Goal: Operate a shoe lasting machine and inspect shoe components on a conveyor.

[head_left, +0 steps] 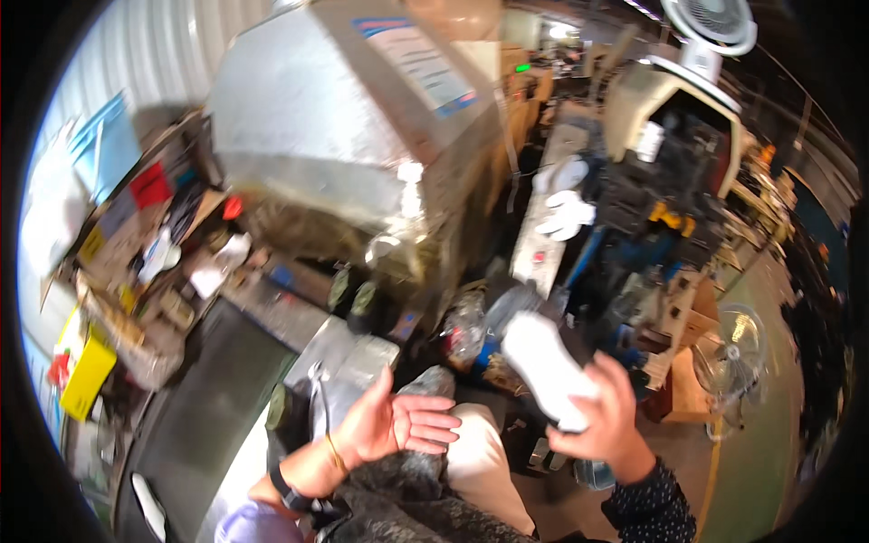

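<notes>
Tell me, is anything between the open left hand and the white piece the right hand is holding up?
Nothing visible. The left hand is open, palm up, over grey fuzzy material. The right hand grips the white oblong piece above and to its right, with only open air between them.

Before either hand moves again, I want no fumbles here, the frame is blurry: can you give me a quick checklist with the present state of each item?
1. Right hand has a firm hold on the white oblong piece: ok, fingers wrap its lower end.
2. Left hand is free: ok, palm open, nothing in it.
3. Grey fuzzy material on the lap is held down: not ok, the left hand is just above it and contact is unclear.
4. Metal machine ahead is off: cannot tell.
5. White piece undamaged: cannot tell, motion blur.
</notes>
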Motion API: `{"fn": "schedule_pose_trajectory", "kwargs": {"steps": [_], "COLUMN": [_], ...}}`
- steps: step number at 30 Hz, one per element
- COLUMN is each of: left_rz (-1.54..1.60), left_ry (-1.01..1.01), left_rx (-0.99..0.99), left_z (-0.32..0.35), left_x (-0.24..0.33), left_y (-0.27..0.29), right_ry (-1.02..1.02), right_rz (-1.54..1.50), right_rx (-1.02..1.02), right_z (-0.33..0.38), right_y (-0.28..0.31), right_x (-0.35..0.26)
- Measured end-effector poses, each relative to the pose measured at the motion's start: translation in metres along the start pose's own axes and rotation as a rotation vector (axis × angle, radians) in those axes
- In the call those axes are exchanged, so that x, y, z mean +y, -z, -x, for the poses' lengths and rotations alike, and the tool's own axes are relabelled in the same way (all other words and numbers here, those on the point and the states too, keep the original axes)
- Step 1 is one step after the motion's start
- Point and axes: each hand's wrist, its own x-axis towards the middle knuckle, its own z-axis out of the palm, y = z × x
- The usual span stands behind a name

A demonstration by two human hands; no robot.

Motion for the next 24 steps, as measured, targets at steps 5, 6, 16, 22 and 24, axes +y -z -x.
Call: {"fn": "schedule_pose_trajectory", "kwargs": {"steps": [5,6,16,22,24], "left_rz": [0.19,0.224,-0.391,-1.219,-1.443], "left_ry": [0.238,0.199,-0.638,-0.387,-0.242], "left_rx": [0.006,0.1,0.818,1.156,1.228], "left_z": [0.077,0.095,0.162,0.132,0.106], "left_x": [-0.005,-0.018,0.095,0.25,0.272], "left_y": [0.004,-0.001,0.095,0.262,0.32], "right_ry": [0.571,0.514,-0.224,-0.384,-0.403], "right_rz": [-0.08,-0.234,-0.324,-0.309,-0.296], "right_rx": [-0.158,-0.241,-0.293,-0.265,-0.263], "right_z": [-0.009,-0.009,0.084,0.059,0.052], "right_y": [-0.063,-0.081,-0.192,-0.218,-0.227], "right_x": [-0.061,-0.062,-0.078,-0.095,-0.094]}}
